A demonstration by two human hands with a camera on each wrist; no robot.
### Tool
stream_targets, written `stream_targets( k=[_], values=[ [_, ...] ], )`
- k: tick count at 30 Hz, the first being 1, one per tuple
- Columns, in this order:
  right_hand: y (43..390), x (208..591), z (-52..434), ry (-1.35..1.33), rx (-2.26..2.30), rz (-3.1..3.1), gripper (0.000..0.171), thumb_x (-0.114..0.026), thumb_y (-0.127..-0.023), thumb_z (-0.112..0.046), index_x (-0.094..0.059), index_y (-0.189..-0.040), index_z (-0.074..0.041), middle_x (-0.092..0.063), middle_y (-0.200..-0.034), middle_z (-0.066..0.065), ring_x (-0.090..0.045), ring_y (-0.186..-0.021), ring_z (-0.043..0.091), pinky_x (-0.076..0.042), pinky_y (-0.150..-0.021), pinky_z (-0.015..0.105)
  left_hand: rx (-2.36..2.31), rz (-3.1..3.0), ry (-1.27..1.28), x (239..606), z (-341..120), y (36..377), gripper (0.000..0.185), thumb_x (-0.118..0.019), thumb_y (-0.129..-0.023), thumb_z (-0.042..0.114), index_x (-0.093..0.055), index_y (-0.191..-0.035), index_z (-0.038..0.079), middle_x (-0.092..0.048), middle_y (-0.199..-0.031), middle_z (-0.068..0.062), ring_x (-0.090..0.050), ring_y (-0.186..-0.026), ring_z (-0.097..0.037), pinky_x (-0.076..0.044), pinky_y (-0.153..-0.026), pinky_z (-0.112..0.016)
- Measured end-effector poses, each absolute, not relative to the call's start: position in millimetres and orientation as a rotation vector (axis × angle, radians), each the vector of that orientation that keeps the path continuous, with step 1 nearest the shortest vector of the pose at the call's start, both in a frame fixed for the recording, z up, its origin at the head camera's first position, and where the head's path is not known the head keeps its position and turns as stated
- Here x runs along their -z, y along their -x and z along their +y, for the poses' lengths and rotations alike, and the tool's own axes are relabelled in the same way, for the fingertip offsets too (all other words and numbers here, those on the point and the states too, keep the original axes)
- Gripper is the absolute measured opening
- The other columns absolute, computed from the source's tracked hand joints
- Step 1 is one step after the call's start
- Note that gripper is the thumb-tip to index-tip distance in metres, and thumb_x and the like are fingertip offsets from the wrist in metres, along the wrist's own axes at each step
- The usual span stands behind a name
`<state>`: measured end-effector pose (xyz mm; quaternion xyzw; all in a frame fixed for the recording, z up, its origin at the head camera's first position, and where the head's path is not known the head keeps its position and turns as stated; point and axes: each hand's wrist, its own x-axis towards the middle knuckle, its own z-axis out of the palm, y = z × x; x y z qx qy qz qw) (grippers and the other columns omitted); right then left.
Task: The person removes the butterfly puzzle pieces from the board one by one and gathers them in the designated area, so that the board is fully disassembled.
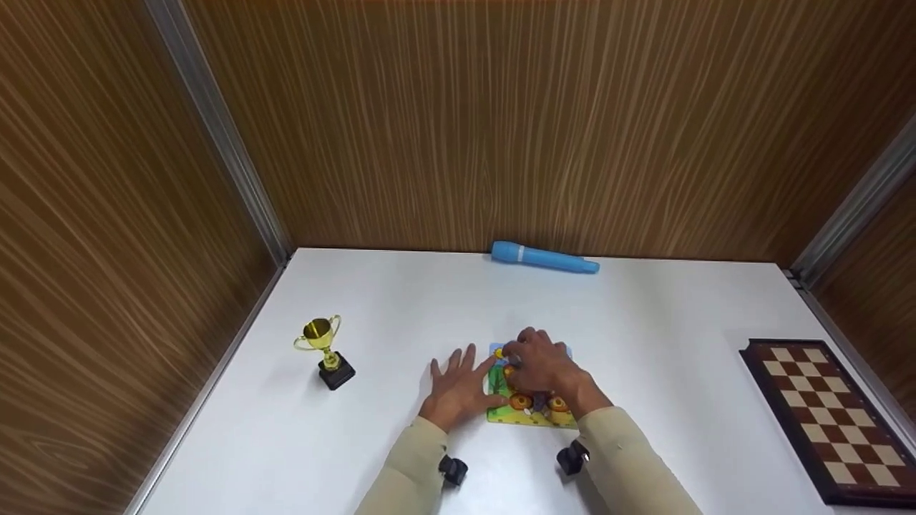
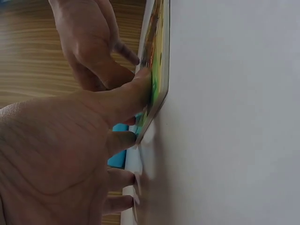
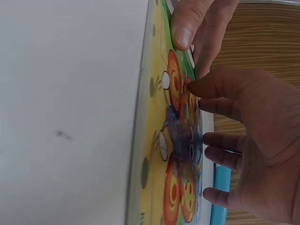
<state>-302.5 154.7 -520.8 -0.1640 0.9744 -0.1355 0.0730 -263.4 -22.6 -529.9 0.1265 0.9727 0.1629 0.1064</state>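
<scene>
A flat, thick board [image 1: 533,419] with a bright cartoon picture lies on the white table. Orange round shapes and a purple figure show on its face in the right wrist view. My left hand [image 1: 458,393] is spread at the board's left edge. Its thumb [image 2: 138,89] rests on the board's green part, and other fingers reach down to the table. Over the board's upper middle, my right hand [image 1: 544,365] touches the picture with its fingertips [image 3: 208,138]. No separate thing shows between its fingers. This hand hides part of the board.
A small gold trophy cup [image 1: 329,350] on a black base stands at the left. Near the back wall lies a blue microphone-shaped object [image 1: 547,258]. A chessboard [image 1: 830,422] lies at the right edge. Wood-grain panels [image 1: 458,129] enclose the table.
</scene>
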Motion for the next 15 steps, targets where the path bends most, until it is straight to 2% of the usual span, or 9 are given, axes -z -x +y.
stream_targets(
  k=[6,15],
  values=[
    [309,521,151,0.488,0.368,2.922,0.049,-0.069,-0.082,-0.035,-0.060,-0.131,-0.030,-0.050,-0.127,0.007,-0.046,-0.112,0.025,-0.040,-0.098,0.059,-0.515,2.866,-0.389,530,-23,264,0.080,-0.066,-0.083,0.055,-0.036,-0.151,0.026,-0.022,-0.161,-0.014,-0.018,-0.148,-0.038,-0.012,-0.112,-0.070],
    [315,514,148,0.481,0.320,2.834,0.054,-0.068,-0.082,-0.033,-0.056,-0.134,-0.030,-0.048,-0.126,0.009,-0.048,-0.109,0.026,-0.039,-0.098,0.064,-0.552,2.893,-0.390,534,-24,264,0.081,-0.069,-0.081,0.055,-0.038,-0.150,0.024,-0.025,-0.160,-0.014,-0.021,-0.148,-0.038,-0.014,-0.112,-0.069]
  ],
)
